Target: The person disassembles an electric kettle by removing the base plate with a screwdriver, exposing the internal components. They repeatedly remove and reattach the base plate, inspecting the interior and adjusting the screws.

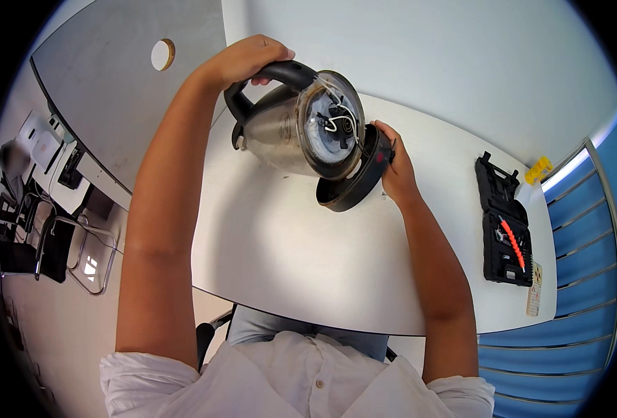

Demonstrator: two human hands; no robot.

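Note:
A steel electric kettle (277, 132) lies tilted on its side above the white table (287, 244), its underside facing me. My left hand (249, 59) grips the kettle's black handle (280, 73) from above. The underside (333, 125) is uncovered, showing white wires and a black part inside. My right hand (395, 167) holds the black round bottom cover (354, 181), which hangs off the kettle's lower right edge.
An open black tool case (507, 223) with an orange-red tool lies at the table's right side, a small paper (534, 292) below it. A grey table (127, 83) adjoins on the left. Chairs (78, 244) stand on the floor at left. Blue panels (580, 279) are at right.

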